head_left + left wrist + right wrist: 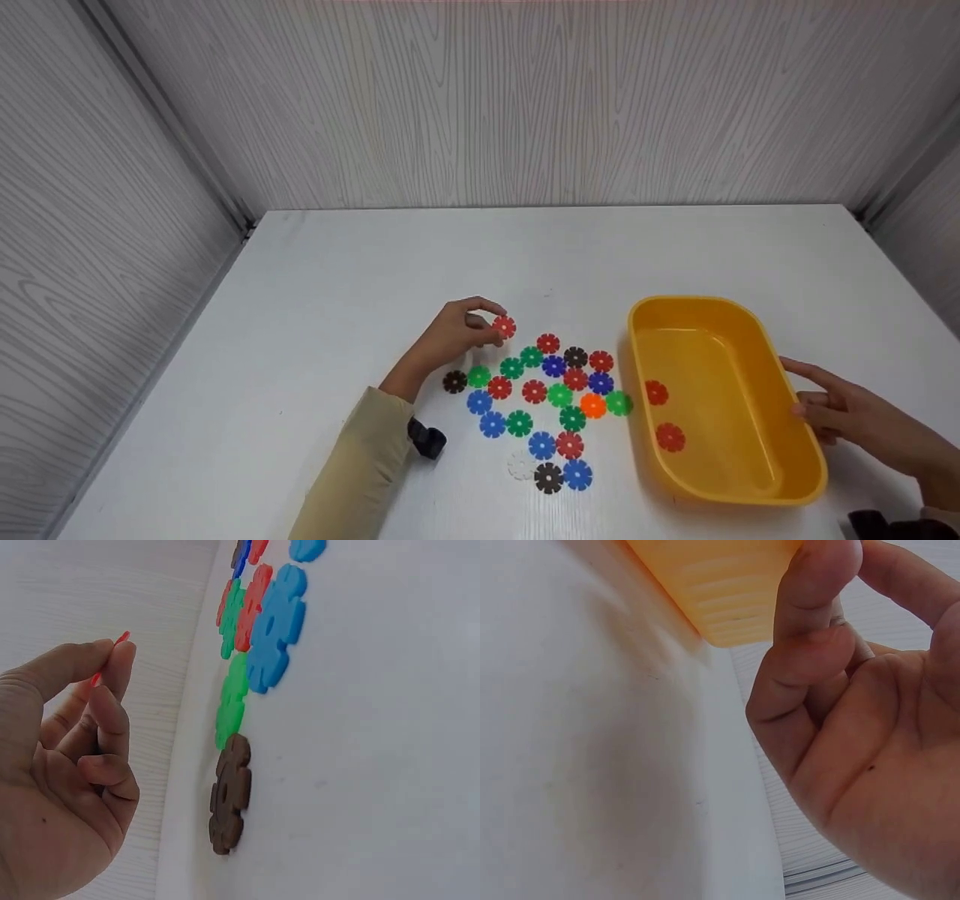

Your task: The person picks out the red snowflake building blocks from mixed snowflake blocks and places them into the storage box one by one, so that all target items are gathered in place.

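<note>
Closest to the camera is the beige sleeve (352,472) on the left arm, with a black strap (427,439) at the wrist. Follow it up and the left hand (454,337) is pinching a red disc (504,327) between thumb and forefinger, the other fingers curled in, and the disc is lifted just off the table at the top left edge of the pile. In the left wrist view you only see that disc (120,638) edge-on as a thin red sliver poking out between the fingertips (112,660).

The pile of discs (547,397) is spread flat on the white table (337,285), between the left hand and the yellow tub (750,480). It's a mix of red, green, blue, purple, one orange, a white one that nearly vanishes against the table, and a few dark brown ones. One brown disc (454,382) sits on its own at the left edge, just below the left hand; the wrist view shows it (229,795) lying flat with a green one and a blue one beyond it.

The tub is to the right of the pile, nearly touching the green disc at the pile's right edge. Two red discs (663,415) lie inside it near its left wall.

The right hand (847,416) is at the far right side of the tub, fingers loosely bent and resting against the outer wall, forefinger stretched along the rim. From the right wrist view the thumb (814,607) lies against the tub's side (720,585), not really gripping it as far as I can tell
</note>
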{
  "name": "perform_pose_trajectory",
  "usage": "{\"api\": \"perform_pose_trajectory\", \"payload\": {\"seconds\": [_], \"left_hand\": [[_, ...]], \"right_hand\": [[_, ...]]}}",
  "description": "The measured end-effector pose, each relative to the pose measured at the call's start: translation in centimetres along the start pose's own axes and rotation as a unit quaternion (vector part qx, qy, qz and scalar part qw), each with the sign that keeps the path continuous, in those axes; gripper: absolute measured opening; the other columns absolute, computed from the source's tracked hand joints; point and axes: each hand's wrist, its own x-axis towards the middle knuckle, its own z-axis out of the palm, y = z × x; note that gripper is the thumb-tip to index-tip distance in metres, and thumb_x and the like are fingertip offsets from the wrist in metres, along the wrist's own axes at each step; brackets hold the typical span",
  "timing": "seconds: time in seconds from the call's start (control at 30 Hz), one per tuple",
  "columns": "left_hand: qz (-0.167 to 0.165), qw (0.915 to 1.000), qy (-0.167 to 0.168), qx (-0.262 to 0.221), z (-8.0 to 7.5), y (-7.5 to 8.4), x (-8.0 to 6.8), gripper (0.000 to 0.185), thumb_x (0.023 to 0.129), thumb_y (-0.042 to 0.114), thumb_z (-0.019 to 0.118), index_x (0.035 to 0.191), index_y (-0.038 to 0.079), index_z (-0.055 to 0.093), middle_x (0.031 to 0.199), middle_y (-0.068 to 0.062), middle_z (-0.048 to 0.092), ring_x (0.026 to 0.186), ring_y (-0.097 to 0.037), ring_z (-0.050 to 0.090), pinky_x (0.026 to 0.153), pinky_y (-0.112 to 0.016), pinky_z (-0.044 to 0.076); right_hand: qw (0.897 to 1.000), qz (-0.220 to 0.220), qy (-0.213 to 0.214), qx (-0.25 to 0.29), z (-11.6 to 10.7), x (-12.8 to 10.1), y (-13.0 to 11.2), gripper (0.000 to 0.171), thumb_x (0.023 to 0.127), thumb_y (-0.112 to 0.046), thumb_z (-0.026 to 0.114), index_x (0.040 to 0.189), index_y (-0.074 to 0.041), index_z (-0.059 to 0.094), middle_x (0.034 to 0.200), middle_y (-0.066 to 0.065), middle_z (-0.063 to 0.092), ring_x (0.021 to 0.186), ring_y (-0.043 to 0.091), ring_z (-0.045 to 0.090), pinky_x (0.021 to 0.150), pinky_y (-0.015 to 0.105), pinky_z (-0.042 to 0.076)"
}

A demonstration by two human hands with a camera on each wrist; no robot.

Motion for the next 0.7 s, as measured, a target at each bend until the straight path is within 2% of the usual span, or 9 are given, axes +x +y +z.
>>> {"api": "perform_pose_trajectory", "payload": {"seconds": [0.2,0.3,0.53,0.7], "left_hand": [[0.031,0.9992,-0.01,-0.024,1.3,1.2,0.2,0.034,0.086,0.022,0.07,0.119,0.02,0.063,0.089,-0.006,0.074,0.093,-0.029,0.067,0.09,-0.036,0.052],[0.042,0.9984,-0.018,-0.034,2.3,2.2,0.4,0.034,0.086,0.021,0.071,0.119,0.02,0.063,0.09,-0.006,0.073,0.096,-0.03,0.068,0.093,-0.037,0.052],[0.051,0.9951,-0.043,-0.073,6.0,5.1,0.9,0.033,0.083,0.02,0.076,0.114,0.025,0.064,0.092,-0.003,0.073,0.097,-0.028,0.07,0.092,-0.034,0.054],[0.072,0.9891,-0.08,-0.1,8.5,6.7,0.8,0.032,0.084,0.021,0.075,0.114,0.025,0.064,0.093,-0.002,0.073,0.096,-0.032,0.07,0.09,-0.042,0.055]], "right_hand": [[0.999,-0.038,-0.018,0.014,-0.1,0.0,0.2,0.068,0.103,-0.031,0.043,0.155,-0.013,0.003,0.082,-0.004,0.058,0.065,0.015,0.049,0.062,0.027,0.042],[0.999,-0.032,-0.019,0.017,-0.2,0.0,0.2,0.068,0.103,-0.032,0.044,0.156,-0.015,0.003,0.081,-0.004,0.057,0.066,0.015,0.049,0.062,0.027,0.042],[1.0,-0.019,-0.017,0.016,-0.3,-0.1,0.3,0.071,0.103,-0.034,0.043,0.155,-0.012,0.001,0.081,-0.004,0.058,0.067,0.016,0.05,0.064,0.026,0.042],[0.999,-0.021,-0.018,0.019,-0.3,-0.1,0.3,0.069,0.103,-0.035,0.044,0.156,-0.016,0.003,0.084,-0.004,0.06,0.068,0.017,0.051,0.066,0.025,0.043]]}}
